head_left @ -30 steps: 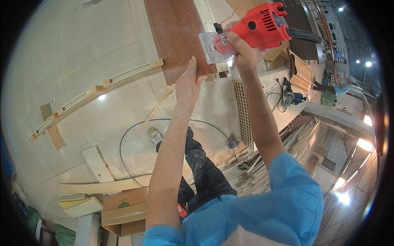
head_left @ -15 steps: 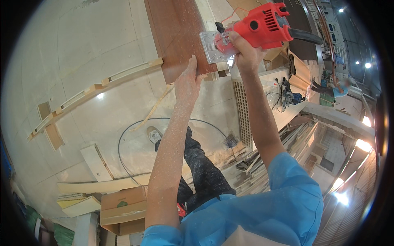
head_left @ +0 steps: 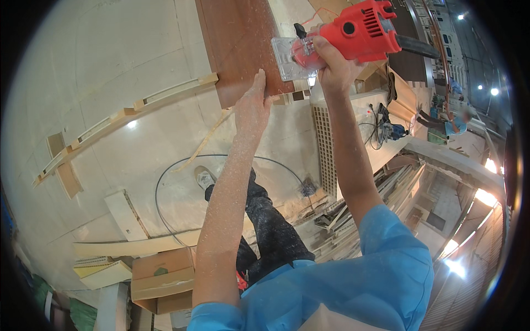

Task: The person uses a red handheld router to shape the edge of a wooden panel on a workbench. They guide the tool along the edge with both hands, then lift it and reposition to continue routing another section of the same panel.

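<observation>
My right hand [head_left: 338, 70] is wrapped round a red trim router [head_left: 353, 33] with a clear plastic base. The base sits at the right edge of a long brown board [head_left: 234, 38], near its close end. A thick black cord runs off the router to the right. On that same end of the board lies my left hand [head_left: 253, 107], its fingers stretched along the top and its thumb over the end edge. Pale dust covers the left forearm. The router's bit and the left hand's underside cannot be made out.
Wooden strips [head_left: 124, 115] lie left of the board. A black cable [head_left: 160, 187] loops across the floor round my feet. An open cardboard box [head_left: 163, 270] stands lower left. At right are a blue power tool [head_left: 395, 131], stacked offcuts [head_left: 375, 193] and a distant person [head_left: 455, 126].
The router and my right hand appear slightly farther up and to the right, with the board's end shifting similarly. Both hands keep their hold.
</observation>
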A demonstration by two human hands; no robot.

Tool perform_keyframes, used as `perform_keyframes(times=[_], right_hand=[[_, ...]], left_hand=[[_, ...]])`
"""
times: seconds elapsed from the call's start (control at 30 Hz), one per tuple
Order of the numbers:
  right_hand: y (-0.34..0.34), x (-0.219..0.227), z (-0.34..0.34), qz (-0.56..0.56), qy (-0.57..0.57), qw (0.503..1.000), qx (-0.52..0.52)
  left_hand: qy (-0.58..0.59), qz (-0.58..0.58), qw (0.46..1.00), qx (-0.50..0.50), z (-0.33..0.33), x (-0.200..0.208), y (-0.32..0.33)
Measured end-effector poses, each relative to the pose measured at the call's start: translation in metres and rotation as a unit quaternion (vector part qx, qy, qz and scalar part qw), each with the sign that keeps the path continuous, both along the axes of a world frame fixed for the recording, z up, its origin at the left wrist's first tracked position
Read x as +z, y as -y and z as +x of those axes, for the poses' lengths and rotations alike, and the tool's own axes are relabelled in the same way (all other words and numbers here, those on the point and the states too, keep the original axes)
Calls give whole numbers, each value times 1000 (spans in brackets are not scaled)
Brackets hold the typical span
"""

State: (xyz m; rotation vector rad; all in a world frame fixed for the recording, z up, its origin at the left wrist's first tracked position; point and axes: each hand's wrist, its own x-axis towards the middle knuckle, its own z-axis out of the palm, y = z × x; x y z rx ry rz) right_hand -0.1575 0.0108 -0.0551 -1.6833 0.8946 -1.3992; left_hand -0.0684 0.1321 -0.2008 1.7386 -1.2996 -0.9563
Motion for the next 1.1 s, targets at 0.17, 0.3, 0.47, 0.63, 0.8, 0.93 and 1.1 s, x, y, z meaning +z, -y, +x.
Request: perform_keyframes(times=[0.17, 0.3, 0.47, 0.63, 0.8, 0.93, 1.1], right_hand=[[2, -2, 3, 5, 25, 1000, -4], [1, -3, 2, 14, 50, 999, -3], [3, -3, 1, 0, 31, 1000, 3], [4, -4, 0, 1, 20, 1000, -5], [5, -4, 0, -6, 11, 1000, -1], [5, -5, 1, -3, 34, 999, 3], [8, -10, -1, -5, 34, 999, 6]], left_hand=[[14, -15, 1000, 3, 0, -2, 1], [13, -4, 1000, -4, 0, -3, 0], [21, -14, 1000, 3, -1, -4, 0], [24, -15, 1000, 5, -1, -4, 1], [20, -2, 1000, -5, -1, -4, 1], [19, -15, 1000, 1, -1, -4, 1], [12, 17, 1000, -10, 0, -1, 1]])
